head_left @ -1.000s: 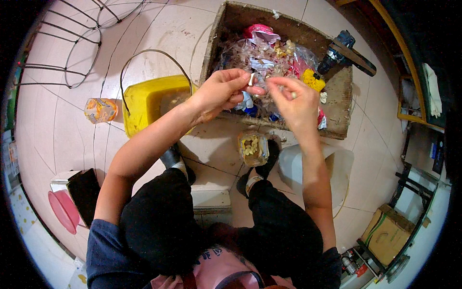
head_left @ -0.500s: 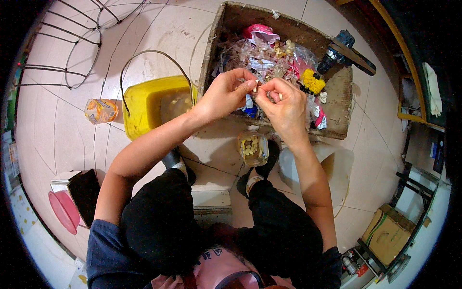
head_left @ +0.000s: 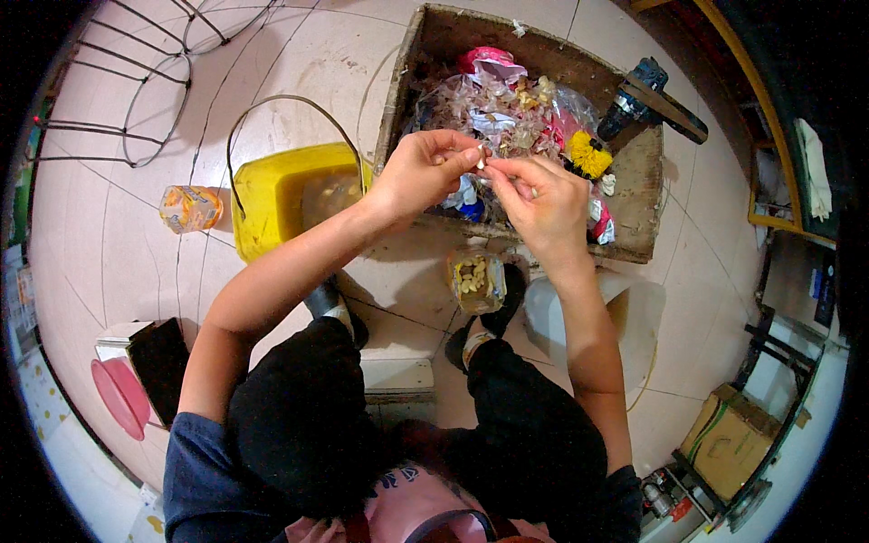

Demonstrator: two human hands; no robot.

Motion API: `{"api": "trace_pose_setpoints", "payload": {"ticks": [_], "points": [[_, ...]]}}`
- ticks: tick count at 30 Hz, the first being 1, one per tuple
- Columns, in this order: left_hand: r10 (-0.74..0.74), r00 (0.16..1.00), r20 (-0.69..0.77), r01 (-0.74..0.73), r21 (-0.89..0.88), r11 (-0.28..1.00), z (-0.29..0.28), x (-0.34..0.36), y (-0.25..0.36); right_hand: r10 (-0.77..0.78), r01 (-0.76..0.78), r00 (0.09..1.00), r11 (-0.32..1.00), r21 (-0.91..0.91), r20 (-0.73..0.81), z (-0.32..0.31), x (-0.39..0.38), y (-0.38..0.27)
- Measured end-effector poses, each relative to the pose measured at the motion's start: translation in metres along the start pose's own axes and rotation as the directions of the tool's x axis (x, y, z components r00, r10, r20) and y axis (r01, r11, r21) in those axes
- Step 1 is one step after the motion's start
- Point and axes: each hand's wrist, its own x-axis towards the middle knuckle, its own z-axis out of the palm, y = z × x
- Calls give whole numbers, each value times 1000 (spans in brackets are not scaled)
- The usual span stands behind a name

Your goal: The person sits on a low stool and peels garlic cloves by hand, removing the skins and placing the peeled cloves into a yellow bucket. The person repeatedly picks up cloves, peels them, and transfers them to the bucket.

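Over the near edge of a worn wooden box (head_left: 639, 195), my two hands meet. My left hand (head_left: 418, 178) pinches a small white garlic clove (head_left: 481, 163) between thumb and forefinger. The bent fingers of my right hand (head_left: 548, 206) close in on the same clove from the right, with thumb and forefinger pressed together. Another pale clove (head_left: 534, 192) seems tucked in the right fingers. Papery skins and scraps (head_left: 529, 127) fill the box below. By my right foot, a clear jar (head_left: 493, 305) holds several peeled cloves.
A yellow bucket (head_left: 256, 226) with murky water and cloves stands left of the box, its wire handle up. Beyond it is an orange-patterned jar (head_left: 192, 209). A drill-like tool (head_left: 638, 98) rests on the box's right rim. A whitish tub (head_left: 552, 317) sits by my right leg.
The right hand has turned slightly and shifted a little right, and its clove is more covered by the fingers. More of the white clove shows at the left fingertips.
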Motion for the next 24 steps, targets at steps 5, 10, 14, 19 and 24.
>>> {"api": "trace_pose_setpoints", "payload": {"ticks": [5,10,14,19,24], "points": [[8,999,-52,-8,3,1000,1,4,-7,-155,150,987,983,-102,-41,6,0,-3],[-71,995,74,83,-164,983,-1,2,-2,-161,150,979,984,-96,-123,10,0,-1],[-89,993,73,92,-36,995,-2,-1,7,-102,90,986,992,-94,-134,6,1,1],[15,997,80,-21,74,997,-2,0,6,62,-80,992,981,-177,-108,-13,13,13],[243,968,62,-247,408,879,-4,5,0,47,-45,994,999,-21,101,-21,12,-1]]}}
